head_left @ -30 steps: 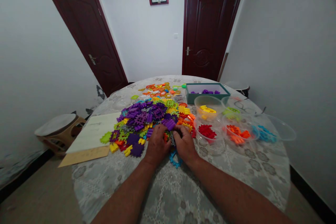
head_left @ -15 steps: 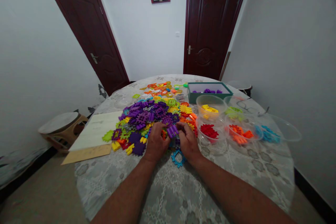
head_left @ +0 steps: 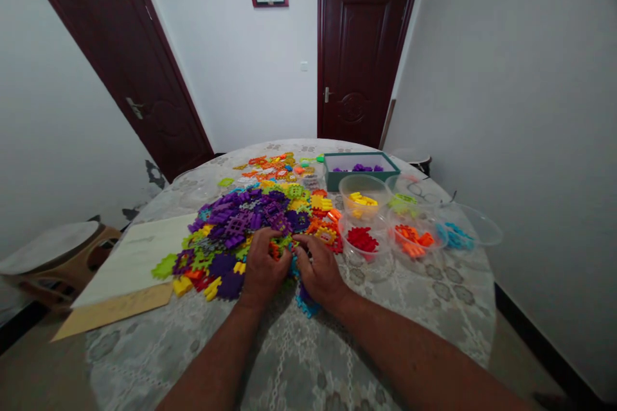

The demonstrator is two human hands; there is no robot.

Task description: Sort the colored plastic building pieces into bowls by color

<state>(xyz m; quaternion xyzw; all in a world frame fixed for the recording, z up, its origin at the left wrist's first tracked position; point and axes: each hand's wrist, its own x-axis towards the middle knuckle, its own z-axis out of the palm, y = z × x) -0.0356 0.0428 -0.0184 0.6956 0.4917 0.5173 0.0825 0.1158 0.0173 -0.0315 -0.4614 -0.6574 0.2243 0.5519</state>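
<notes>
Jutting nearward beside right hand [head_left: 322, 271]: blue piece [head_left: 306, 306], long axis unclear.

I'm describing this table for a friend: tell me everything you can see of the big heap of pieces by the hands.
The heap is a loose mound of plastic-looking pieces, many with toothed edges; some are solid, others openwork or ribbed. Purple dominates its top; green, yellow, orange, red and blue show around it. It spreads over the patterned tablecloth, beside a pale sheet on its left. The left hand is at its near side, the right hand close by; exactly what they touch is hidden.
</notes>
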